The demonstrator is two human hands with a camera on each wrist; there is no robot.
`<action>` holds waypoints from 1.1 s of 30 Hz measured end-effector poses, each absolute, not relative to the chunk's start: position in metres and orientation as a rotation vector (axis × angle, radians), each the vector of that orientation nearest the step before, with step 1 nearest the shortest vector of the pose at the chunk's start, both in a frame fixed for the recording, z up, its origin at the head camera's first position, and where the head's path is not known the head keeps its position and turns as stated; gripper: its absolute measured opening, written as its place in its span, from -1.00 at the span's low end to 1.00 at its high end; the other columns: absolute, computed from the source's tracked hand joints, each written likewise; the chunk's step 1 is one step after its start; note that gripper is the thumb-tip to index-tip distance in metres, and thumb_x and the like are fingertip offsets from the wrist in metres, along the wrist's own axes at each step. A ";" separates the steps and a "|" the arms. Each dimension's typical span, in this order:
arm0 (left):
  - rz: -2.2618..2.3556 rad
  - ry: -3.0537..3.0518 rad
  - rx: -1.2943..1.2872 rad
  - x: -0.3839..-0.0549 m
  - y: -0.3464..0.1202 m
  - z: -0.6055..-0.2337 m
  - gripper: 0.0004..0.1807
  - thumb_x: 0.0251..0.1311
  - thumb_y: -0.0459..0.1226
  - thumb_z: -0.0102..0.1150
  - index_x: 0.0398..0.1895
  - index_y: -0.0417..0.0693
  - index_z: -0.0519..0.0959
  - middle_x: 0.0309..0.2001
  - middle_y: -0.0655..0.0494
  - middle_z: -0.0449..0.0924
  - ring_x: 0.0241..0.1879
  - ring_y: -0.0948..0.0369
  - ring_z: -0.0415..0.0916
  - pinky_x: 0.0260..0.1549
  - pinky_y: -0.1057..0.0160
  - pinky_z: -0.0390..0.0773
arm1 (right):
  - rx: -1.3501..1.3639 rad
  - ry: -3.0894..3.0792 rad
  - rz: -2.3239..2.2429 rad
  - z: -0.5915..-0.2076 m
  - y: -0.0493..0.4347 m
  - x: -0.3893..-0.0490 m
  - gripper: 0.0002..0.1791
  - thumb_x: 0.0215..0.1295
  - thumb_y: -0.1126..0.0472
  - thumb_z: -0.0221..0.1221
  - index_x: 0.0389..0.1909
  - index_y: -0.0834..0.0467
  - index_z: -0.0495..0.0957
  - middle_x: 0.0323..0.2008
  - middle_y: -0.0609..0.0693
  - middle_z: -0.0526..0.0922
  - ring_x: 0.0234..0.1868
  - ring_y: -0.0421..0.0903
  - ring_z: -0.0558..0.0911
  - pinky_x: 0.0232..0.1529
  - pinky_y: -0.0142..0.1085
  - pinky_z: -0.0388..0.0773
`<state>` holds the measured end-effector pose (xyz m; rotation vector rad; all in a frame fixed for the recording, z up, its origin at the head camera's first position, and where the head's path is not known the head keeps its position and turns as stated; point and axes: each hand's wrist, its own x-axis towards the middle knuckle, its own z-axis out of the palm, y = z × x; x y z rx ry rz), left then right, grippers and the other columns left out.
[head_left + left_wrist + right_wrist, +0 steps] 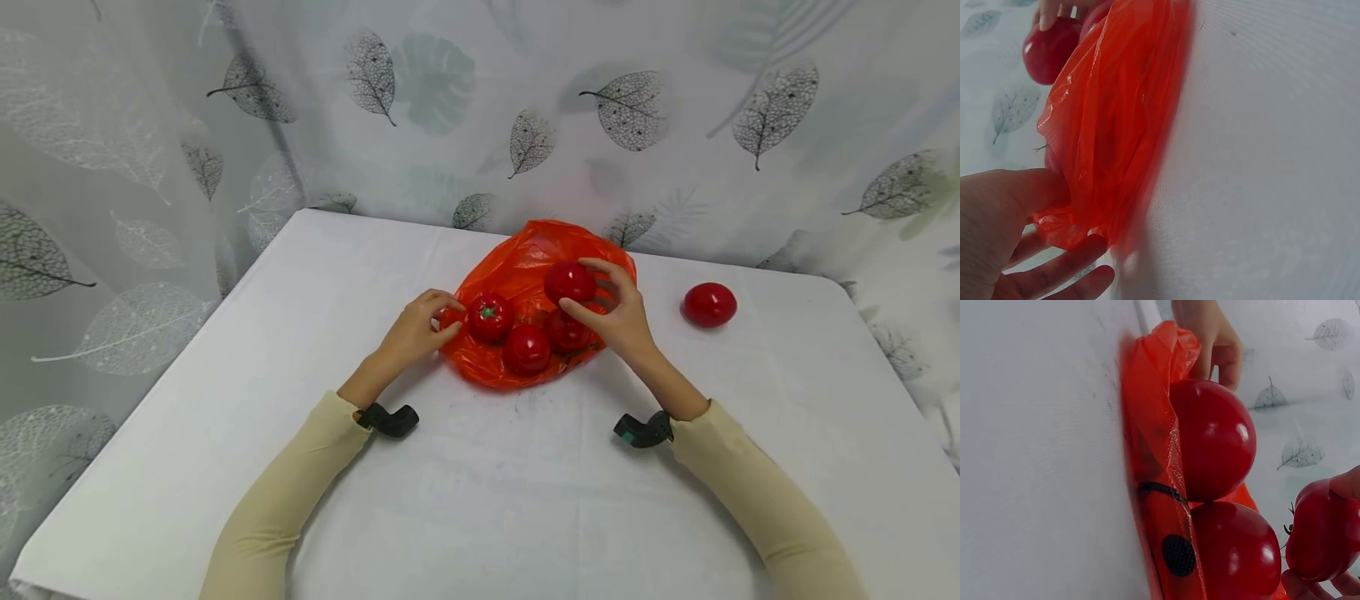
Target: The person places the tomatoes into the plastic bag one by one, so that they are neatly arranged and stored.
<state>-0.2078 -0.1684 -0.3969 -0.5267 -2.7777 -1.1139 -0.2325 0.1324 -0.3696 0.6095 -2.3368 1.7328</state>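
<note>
A red-orange plastic bag [536,250] lies spread on the table with red tomatoes in it: one [491,317] with a green stem, another [527,350] at the front and a third [567,333] at the right. My left hand [411,332] grips the left edge of the bag; in the left wrist view, its thumb and fingers lie around the crumpled plastic [1063,228]. My right hand [624,317] holds a tomato [566,280] between thumb and fingers, above the bag's right side. The right wrist view shows this held tomato [1322,534] beside two bagged ones.
One loose tomato [709,305] sits on the white-covered table [480,500], right of the bag. Behind the table hangs a leaf-patterned curtain [465,108]. Both wrists wear dark camera mounts.
</note>
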 end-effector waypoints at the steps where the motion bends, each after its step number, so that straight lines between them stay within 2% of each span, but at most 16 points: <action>1: -1.114 -2.777 -0.527 -0.208 -0.169 -0.397 -0.71 0.13 -0.28 0.21 -0.06 -0.12 0.55 0.06 -0.06 0.45 -0.20 0.11 0.49 -0.25 0.23 0.64 | 0.618 -2.334 1.746 -0.370 0.131 -0.233 -0.35 0.07 0.33 0.29 0.23 0.15 0.31 0.21 0.09 0.36 0.11 0.01 0.44 0.01 -0.50 0.50; 8: -1.114 -2.777 -0.528 -0.207 -0.169 -0.395 -0.71 0.12 -0.28 0.21 -0.07 -0.12 0.55 0.06 -0.05 0.45 -0.19 0.11 0.49 -0.26 0.24 0.63 | 0.637 -2.383 1.735 -0.353 0.116 -0.224 -0.38 0.07 0.39 0.26 0.20 0.27 0.31 0.19 0.18 0.36 0.09 0.11 0.44 0.03 -0.42 0.51; 14: -1.116 -2.773 -0.532 -0.207 -0.169 -0.395 -0.71 0.13 -0.28 0.20 -0.06 -0.12 0.55 0.06 -0.05 0.45 -0.18 0.11 0.49 -0.25 0.24 0.63 | 0.656 -2.462 1.718 -0.350 0.109 -0.226 -0.39 0.11 0.36 0.25 0.21 0.26 0.28 0.21 0.19 0.33 0.12 0.13 0.43 0.12 -0.01 0.47; 16: -1.117 -2.774 -0.531 -0.207 -0.169 -0.395 -0.72 0.13 -0.28 0.20 -0.07 -0.12 0.55 0.06 -0.05 0.45 -0.18 0.11 0.49 -0.25 0.24 0.63 | 0.658 -2.478 1.725 -0.351 0.108 -0.228 -0.39 0.11 0.36 0.24 0.21 0.26 0.28 0.21 0.20 0.32 0.15 0.15 0.42 0.12 0.07 0.45; 20: -1.120 -2.778 -0.527 -0.207 -0.169 -0.396 -0.72 0.14 -0.28 0.20 -0.07 -0.11 0.55 0.06 -0.05 0.45 -0.17 0.11 0.49 -0.24 0.24 0.63 | 0.678 -2.495 1.688 -0.356 0.106 -0.232 -0.39 0.12 0.35 0.24 0.21 0.29 0.27 0.20 0.24 0.32 0.16 0.20 0.41 0.10 0.09 0.46; 28: -1.104 -2.788 -0.526 -0.207 -0.169 -0.397 -0.72 0.14 -0.27 0.20 -0.07 -0.11 0.55 0.06 -0.05 0.45 -0.17 0.12 0.48 -0.25 0.25 0.63 | 0.672 -2.511 1.647 -0.384 0.108 -0.256 -0.36 0.07 0.24 0.32 0.21 0.11 0.33 0.16 0.12 0.39 0.14 0.05 0.41 0.10 0.03 0.48; 33: -1.099 -2.790 -0.518 -0.208 -0.170 -0.398 -0.72 0.14 -0.27 0.20 -0.07 -0.10 0.55 0.06 -0.04 0.45 -0.17 0.12 0.48 -0.24 0.25 0.63 | 0.669 -2.564 1.584 -0.387 0.105 -0.260 -0.35 0.05 0.13 0.34 0.19 0.06 0.35 0.16 0.11 0.40 0.12 0.06 0.45 0.05 0.03 0.51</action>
